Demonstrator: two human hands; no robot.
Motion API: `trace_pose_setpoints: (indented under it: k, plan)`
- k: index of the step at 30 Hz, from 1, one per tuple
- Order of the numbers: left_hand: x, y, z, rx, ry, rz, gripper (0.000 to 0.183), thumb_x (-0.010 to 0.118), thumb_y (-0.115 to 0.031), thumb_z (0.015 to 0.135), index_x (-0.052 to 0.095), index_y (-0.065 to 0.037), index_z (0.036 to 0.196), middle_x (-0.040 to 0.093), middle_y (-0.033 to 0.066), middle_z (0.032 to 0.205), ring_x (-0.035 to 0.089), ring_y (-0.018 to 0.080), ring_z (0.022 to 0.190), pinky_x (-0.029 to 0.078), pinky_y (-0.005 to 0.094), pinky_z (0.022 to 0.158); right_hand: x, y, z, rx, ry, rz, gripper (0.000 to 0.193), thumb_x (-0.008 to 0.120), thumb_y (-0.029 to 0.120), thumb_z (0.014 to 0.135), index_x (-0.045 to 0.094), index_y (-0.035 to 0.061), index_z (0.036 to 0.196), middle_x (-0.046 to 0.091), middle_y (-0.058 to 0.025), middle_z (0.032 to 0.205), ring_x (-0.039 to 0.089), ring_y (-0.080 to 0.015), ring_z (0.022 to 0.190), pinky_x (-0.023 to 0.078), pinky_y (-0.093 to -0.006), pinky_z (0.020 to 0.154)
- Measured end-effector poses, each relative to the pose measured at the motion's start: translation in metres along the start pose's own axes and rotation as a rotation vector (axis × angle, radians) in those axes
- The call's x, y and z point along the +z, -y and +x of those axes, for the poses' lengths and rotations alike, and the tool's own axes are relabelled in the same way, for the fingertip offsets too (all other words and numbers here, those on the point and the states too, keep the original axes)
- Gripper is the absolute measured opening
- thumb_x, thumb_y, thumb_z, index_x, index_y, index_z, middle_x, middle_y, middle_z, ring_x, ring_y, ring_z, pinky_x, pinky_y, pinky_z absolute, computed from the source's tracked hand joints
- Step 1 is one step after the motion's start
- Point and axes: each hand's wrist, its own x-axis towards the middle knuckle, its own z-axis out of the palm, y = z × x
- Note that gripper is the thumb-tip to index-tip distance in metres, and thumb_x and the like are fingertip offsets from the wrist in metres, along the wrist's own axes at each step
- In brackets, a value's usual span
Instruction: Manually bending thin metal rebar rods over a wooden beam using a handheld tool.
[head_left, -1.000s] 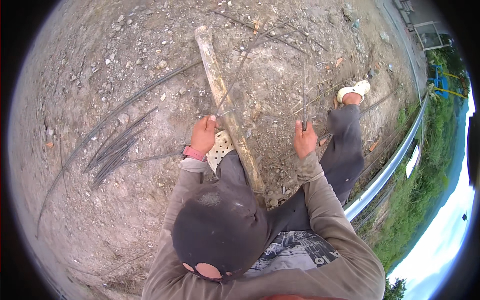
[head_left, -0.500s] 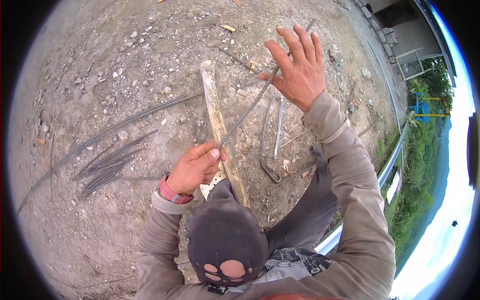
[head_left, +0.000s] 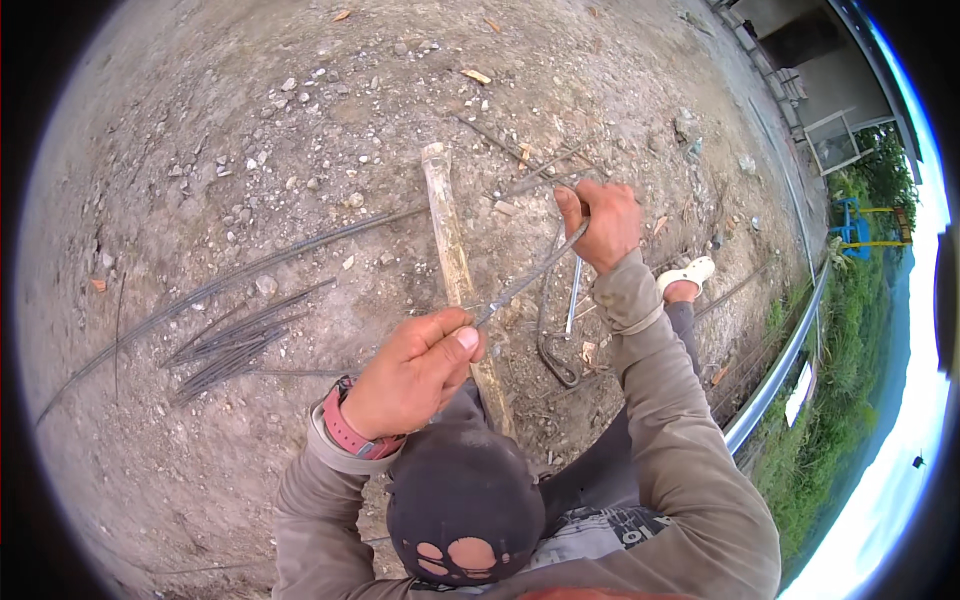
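Note:
A thin steel rebar rod (head_left: 532,273) runs slantwise between my two hands, above the ground. My left hand (head_left: 420,368), with a red watch on its wrist, is closed on the rod's near end, thumb on top. Up and to the right, my right hand (head_left: 606,222) has its fingers curled round the rod's farther part. Beneath the rod, a worn wooden pole (head_left: 447,225) lies on the dirt and runs back beside my knee. Next to it, partly hidden under the rod, is what looks like a hacksaw (head_left: 571,310) with a dark bent frame.
Left of the pole lie a pile of short cut rods (head_left: 235,345) and long bent rebars (head_left: 225,283). More rods (head_left: 500,140) lie beyond. My raised knee (head_left: 465,490) is close below my left hand. A metal rail (head_left: 770,385) and greenery (head_left: 850,350) border the right side.
My right hand has gone from spread fingers to a closed grip on the rod and come nearer. My left hand stays on the rod. My foot in a white clog now shows at right.

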Motion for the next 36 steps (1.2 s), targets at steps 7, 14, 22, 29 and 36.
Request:
trace_pose_setpoints:
  k: [7,14,22,29,36]
  plan:
    - [0.009,-0.016,0.004,0.006,0.0,-0.127,0.026,0.042,-0.025,0.095,0.047,-0.004,0.081,0.03,-0.0071,0.054,0.025,0.0033,0.044,0.022,0.0206,0.039,-0.012,0.061,-0.073,0.615,0.44,0.221,0.049,0.048,0.045,0.087,0.058,0.0028,0.064,0.054,-0.0192,0.056,0.054,-0.0404,0.056,0.042,-0.0465,0.054]
    - [0.004,-0.018,0.033,0.072,-0.052,-0.151,0.026,0.042,-0.025,0.095,0.045,-0.005,0.079,0.026,-0.0051,0.054,0.022,0.0052,0.042,0.019,0.0225,0.038,0.023,0.093,-0.118,0.522,0.552,0.57,0.046,0.049,0.042,0.088,0.059,0.0004,0.07,0.055,-0.0231,0.062,0.055,-0.0412,0.06,0.043,-0.0464,0.056]
    - [-0.03,0.061,0.055,-0.126,-0.052,-0.249,0.024,0.042,-0.024,0.095,0.049,-0.005,0.084,0.029,-0.0063,0.054,0.025,0.0039,0.044,0.024,0.0212,0.039,-0.114,-0.117,0.0,0.537,0.03,-0.503,0.046,0.045,0.049,0.088,0.055,0.0056,0.076,0.058,-0.0177,0.061,0.059,-0.0349,0.059,0.043,-0.0442,0.051]
    - [-0.058,0.135,0.106,0.197,-0.329,0.9,0.027,0.049,-0.022,0.09,0.056,0.002,0.099,0.057,0.004,0.069,0.052,0.0112,0.057,0.042,0.0245,0.052,-0.006,-0.122,-0.059,1.259,0.146,1.14,0.024,0.053,0.025,0.088,0.044,0.0046,0.098,0.036,0.0014,0.06,0.032,-0.0096,0.043,0.029,-0.0274,0.038]
    - [-0.085,0.19,0.051,-0.229,-0.343,0.41,0.032,0.054,-0.022,0.087,0.054,0.003,0.107,0.064,0.0113,0.087,0.06,0.0153,0.076,0.047,0.0291,0.067,0.152,-0.13,-0.003,1.434,0.108,1.744,0.016,0.045,0.019,0.09,0.046,0.0039,0.089,0.041,-0.0048,0.062,0.042,-0.0193,0.051,0.039,-0.036,0.049]
